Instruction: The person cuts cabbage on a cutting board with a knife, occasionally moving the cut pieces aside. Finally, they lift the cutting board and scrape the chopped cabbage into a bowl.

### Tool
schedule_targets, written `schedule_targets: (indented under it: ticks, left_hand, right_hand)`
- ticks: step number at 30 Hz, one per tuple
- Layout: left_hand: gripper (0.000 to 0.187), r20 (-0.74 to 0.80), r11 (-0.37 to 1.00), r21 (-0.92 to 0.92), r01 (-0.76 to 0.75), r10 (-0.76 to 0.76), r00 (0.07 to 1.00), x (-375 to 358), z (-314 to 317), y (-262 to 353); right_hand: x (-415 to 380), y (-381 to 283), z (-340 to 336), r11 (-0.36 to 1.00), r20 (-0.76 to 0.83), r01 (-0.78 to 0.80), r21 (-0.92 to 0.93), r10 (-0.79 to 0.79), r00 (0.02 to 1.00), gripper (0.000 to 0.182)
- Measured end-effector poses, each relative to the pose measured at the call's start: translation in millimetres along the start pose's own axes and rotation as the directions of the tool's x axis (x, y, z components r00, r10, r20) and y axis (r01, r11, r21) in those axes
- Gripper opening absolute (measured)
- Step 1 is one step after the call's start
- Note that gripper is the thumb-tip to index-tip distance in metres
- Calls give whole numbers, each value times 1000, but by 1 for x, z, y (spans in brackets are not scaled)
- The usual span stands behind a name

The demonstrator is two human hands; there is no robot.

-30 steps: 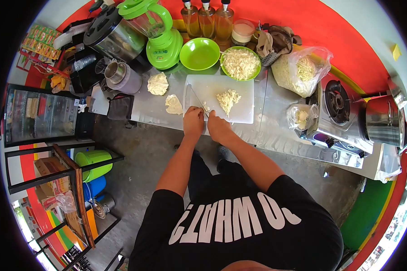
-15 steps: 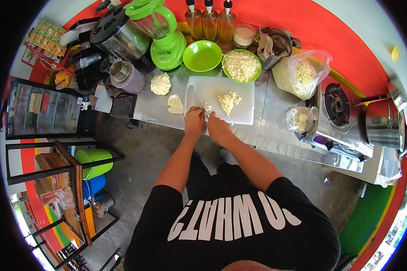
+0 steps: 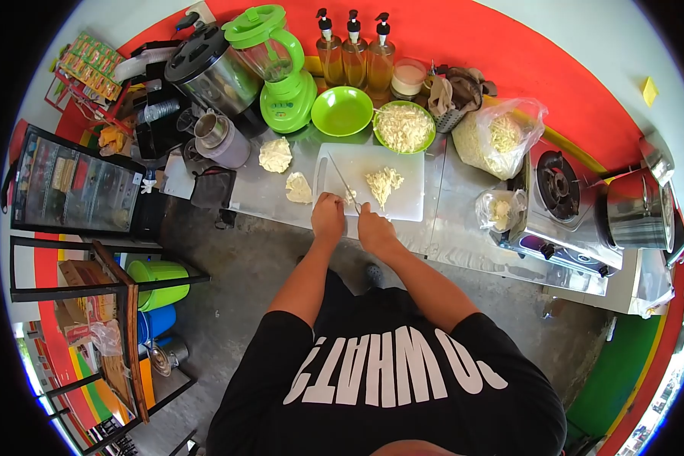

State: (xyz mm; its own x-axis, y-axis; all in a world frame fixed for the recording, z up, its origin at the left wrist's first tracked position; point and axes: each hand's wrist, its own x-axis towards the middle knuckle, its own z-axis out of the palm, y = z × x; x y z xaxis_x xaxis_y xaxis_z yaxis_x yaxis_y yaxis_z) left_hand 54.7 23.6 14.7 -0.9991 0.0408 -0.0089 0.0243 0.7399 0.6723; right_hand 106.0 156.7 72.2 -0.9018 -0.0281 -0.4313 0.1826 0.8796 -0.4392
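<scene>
My right hand (image 3: 375,229) is closed round the handle of a knife (image 3: 343,179), whose blade points up and left over the white cutting board (image 3: 410,205). Close beside it, my left hand (image 3: 327,217) is closed at the board's lower left edge, with a small pale piece (image 3: 349,197) between it and the blade. What my left fingers hold is too small to make out. A pile of pale shreds (image 3: 384,184) lies on the board's right half. Left of the board sit a flat pale slice (image 3: 298,188) and a larger pale chunk (image 3: 275,155).
Behind the board stand an empty green bowl (image 3: 342,112), a green bowl of shreds (image 3: 404,128), a green blender (image 3: 288,102) and pump bottles (image 3: 354,61). Rightward are a plastic bag of shreds (image 3: 494,140), a small bag (image 3: 501,210) and a stove (image 3: 562,220).
The knife and my right hand have shifted slightly right, away from my left hand. The camera view has tilted a little, so the counter sits lower.
</scene>
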Motion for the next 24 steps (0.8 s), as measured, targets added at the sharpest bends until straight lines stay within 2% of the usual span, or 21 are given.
schedule_targets:
  ticks: [8,15,18,20,24]
  left_hand:
    - [9,-67,994,103,-21,28,997,-1,-5,12]
    - [11,-89,993,105,-60,70,994,-3,-3,8]
    - [9,-35,998,67,7,-4,999,-4,-5,6]
    - [5,-106,989,-72,-130,122,987,-2,4,-14]
    - [3,-140,981,-144,-126,106,984,-8,1,-21]
  right_hand:
    - [-13,5,21,994,-66,55,-97,-62,996,30]
    - [-5,-1,27,999,-46,-5,-35,4,999,32]
    - [12,-5,14,1000,-55,5,9,-4,999,30]
    - [14,-9,4,1000,-13,23,14,-23,1000,29]
    - [4,-8,11,999,-49,37,24,-35,998,26]
